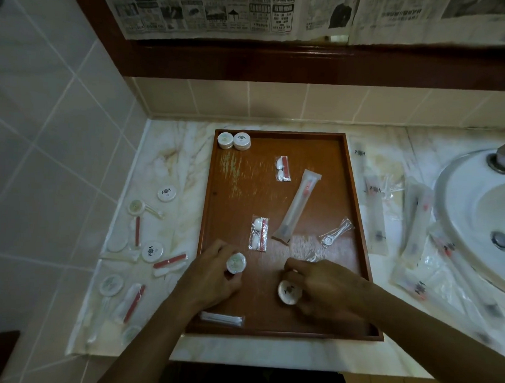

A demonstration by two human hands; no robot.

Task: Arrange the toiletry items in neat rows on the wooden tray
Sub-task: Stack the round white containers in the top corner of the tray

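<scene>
Round soaps (pixel 236 263) sit gripped in each hand (pixel 213 276).

dim, warm indoor light across my head view; exposure low, corners falling to near black. i see pale glare patch on wooden tray (pixel 274 192) floor and bright sheen on sink (pixel 476 207) rim at right. soft shadow under left hand (pixel 213 276) and right hand (pixel 325 284), edges vague. wide-angle bend curves wall tiles (pixel 46 124) and counter (pixel 172 147) lines outward. plastic packets (pixel 433 274) at right smeared, lettering unreadable; newspaper (pixel 224 10) print above soft. right hand slightly blurred.
</scene>
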